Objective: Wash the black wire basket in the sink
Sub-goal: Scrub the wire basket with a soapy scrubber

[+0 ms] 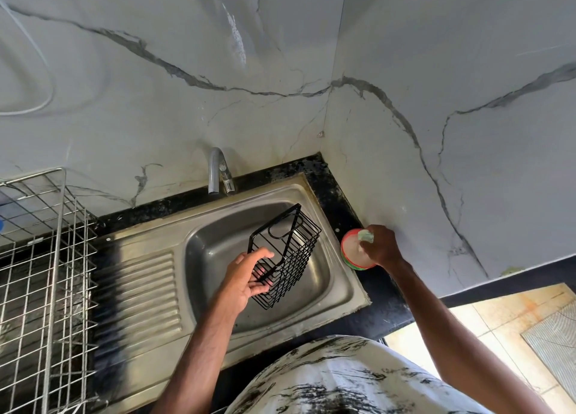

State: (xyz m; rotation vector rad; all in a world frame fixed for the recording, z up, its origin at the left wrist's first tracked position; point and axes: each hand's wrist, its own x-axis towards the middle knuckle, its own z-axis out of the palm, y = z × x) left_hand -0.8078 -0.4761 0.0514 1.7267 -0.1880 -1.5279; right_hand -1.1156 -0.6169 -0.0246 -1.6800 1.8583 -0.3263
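Left hand, fingers curled, holds the basket by one end, tilted over the sink; right hand pinches a sponge on the soap tub. Risk: the one-handed hold slips and the basket drops.

a steel wire rack stands at left; a red-rimmed tub sits on the black counter.
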